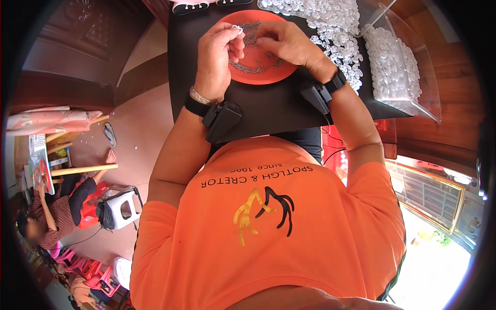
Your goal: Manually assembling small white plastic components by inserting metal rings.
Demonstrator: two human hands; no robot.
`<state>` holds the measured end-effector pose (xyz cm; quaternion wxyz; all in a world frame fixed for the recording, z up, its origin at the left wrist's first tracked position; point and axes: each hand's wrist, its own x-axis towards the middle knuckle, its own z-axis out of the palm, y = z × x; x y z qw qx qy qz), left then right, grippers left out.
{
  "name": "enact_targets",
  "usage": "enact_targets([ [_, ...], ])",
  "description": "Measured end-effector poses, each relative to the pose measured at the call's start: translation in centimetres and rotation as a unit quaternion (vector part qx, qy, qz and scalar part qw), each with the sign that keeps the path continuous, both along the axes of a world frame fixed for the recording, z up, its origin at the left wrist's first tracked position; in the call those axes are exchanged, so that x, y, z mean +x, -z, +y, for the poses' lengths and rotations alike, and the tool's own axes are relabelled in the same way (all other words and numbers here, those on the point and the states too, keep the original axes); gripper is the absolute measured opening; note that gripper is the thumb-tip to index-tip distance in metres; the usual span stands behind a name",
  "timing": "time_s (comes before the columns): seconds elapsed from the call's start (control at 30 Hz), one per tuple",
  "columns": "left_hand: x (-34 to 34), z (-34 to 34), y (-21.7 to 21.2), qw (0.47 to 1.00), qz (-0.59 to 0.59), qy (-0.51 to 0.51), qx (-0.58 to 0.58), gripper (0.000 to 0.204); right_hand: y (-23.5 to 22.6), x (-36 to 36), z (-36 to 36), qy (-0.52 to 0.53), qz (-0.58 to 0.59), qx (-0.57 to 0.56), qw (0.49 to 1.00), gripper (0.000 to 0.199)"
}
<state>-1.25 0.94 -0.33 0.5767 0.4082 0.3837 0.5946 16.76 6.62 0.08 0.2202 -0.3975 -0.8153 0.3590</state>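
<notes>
We see the fingers of our left hand (216, 57) pinched narrow around a small white ring-shaped piece (237, 29), held at the fingertips just above the far rim of an orange plate (268, 75). Our right hand (287, 44) hovers just beside it over the same plate, its fingers curled down toward a scatter of thin dark metal pieces (248, 66) lying in the plate; we cannot tell whether those fingers hold anything. The white piece sits between thumb and forefinger, clear of the plate's surface, while the metal pieces lie below and between both hands. Each wrist carries a black strap with a black box-like device (222, 120), and the left wrist also bears a silvery bracelet (199, 96). The plate rests on a black tabletop (274, 106). Beyond it, toward the far edge, lies a loose heap of white ring pieces (336, 26), and to the right of that stands a clear plastic bin (403, 67) holding more of the same. Our orange shirt (268, 232) fills the lower part of the view. Around the table we see a tan tiled floor (137, 139), dark wooden panelling (77, 41), a white plastic stool (124, 206), red and pink plastic chairs (95, 271), and another person (57, 217) seated at the far left near a low wooden table.
</notes>
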Motion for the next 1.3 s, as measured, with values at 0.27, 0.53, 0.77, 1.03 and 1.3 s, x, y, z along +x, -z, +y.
enact_targets([
  [0.27, 0.9, -0.3, 0.0, 0.996, 0.068, 0.047, -0.027, 0.016, 0.0, 1.0, 0.1, -0.011, 0.264, -0.201, 0.943, 0.013],
  [0.53, 1.2, -0.3, 0.1, 0.995, 0.073, 0.048, -0.040, 0.017, 0.2, 1.0, 0.4, -0.023, 0.262, -0.196, 0.945, 0.015],
  [0.77, 1.5, -0.4, 0.1, 0.996, 0.073, 0.054, -0.018, 0.017, -0.3, 0.6, -0.4, -0.013, 0.288, -0.186, 0.940, 0.015],
  [1.03, 1.8, -0.8, 0.2, 0.999, -0.015, 0.041, -0.017, 0.016, -0.4, 0.3, -1.0, -0.028, 0.226, -0.186, 0.956, 0.017],
  [1.3, 0.4, -0.3, 0.0, 0.998, -0.047, -0.023, -0.018, 0.015, 0.2, 0.6, -0.5, 0.036, 0.080, 0.086, 0.992, 0.013],
])
